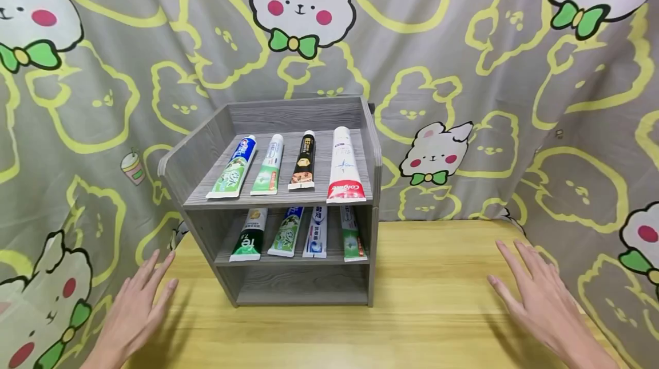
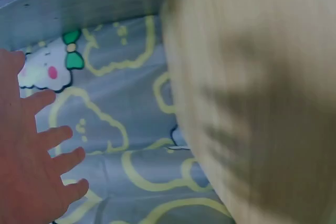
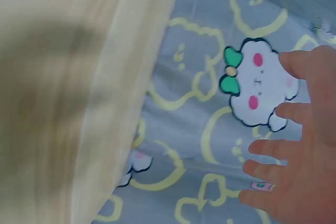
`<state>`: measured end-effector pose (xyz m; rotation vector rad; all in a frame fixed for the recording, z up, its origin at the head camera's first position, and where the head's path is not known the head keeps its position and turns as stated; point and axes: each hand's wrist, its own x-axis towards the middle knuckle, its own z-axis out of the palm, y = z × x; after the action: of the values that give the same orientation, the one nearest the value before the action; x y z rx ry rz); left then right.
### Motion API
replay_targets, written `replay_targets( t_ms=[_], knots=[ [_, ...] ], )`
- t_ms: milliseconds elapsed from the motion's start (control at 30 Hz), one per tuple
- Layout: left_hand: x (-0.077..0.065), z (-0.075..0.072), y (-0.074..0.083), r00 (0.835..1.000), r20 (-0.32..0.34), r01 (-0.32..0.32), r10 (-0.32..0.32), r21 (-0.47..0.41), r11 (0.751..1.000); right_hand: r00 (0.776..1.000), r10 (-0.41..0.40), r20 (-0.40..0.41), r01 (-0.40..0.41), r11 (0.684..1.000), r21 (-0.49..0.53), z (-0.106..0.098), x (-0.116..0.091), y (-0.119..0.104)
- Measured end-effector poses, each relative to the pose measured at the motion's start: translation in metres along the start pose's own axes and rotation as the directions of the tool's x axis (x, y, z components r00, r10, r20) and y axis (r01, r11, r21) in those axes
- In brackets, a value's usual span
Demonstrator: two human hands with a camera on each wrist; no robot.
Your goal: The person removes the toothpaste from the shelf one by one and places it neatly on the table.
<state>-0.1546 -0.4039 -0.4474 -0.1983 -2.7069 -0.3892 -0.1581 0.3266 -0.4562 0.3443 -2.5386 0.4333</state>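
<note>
A grey wooden shelf rack (image 1: 304,293) stands left of centre on the table. On its top board lie a blue-green toothpaste tube (image 1: 234,169), a white-green tube (image 1: 268,166), a black tube (image 1: 303,160) and a white-red Colgate tube (image 1: 345,166). The middle board holds a dark green tube (image 1: 249,236), a green-blue tube (image 1: 286,233), a white-blue tube (image 1: 316,233) and another white-green tube (image 1: 353,234). My left hand (image 1: 135,306) hovers left of the rack, fingers spread, holding nothing. Far right of it, my right hand (image 1: 540,297) is likewise spread over the table.
The light wooden table (image 1: 432,300) carries the rack. A grey curtain (image 1: 443,100) printed with white rabbits and yellow outlines hangs behind and on both sides, close to the table's edges. The rack's lowest compartment (image 1: 304,284) shows only its bare floor.
</note>
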Motion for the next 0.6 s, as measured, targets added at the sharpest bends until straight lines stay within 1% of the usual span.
replay_targets(
  t_ms=[100, 267, 367, 433, 500, 600],
  knots=[
    [0.002, -0.003, 0.009, 0.999, -0.047, -0.009, 0.007, -0.043, 0.999, 1.0, 0.005, -0.003, -0.005, 0.999, 0.041, -0.004, 0.005, -0.008],
    [0.004, -0.008, 0.027, 0.993, -0.117, -0.027, 0.011, -0.143, 0.989, 0.999, 0.032, 0.029, -0.035, 0.992, 0.119, -0.012, 0.012, -0.027],
    [0.006, -0.012, 0.037, 0.989, -0.146, -0.035, 0.007, -0.195, 0.98, 0.999, 0.027, 0.036, -0.031, 0.99, 0.138, -0.016, 0.016, -0.039],
    [0.009, -0.016, 0.044, 0.986, -0.165, -0.052, 0.014, -0.227, 0.972, 0.999, 0.026, 0.032, -0.031, 0.988, 0.15, -0.019, 0.018, -0.047],
    [0.012, -0.02, 0.05, 0.982, -0.187, -0.063, 0.015, -0.251, 0.966, 0.999, 0.02, 0.03, -0.024, 0.987, 0.157, -0.022, 0.02, -0.055],
    [0.017, -0.027, 0.06, 0.98, -0.201, -0.064, 0.008, -0.276, 0.959, 1.0, 0.017, 0.023, -0.021, 0.987, 0.162, -0.026, 0.023, -0.068]
  ],
)
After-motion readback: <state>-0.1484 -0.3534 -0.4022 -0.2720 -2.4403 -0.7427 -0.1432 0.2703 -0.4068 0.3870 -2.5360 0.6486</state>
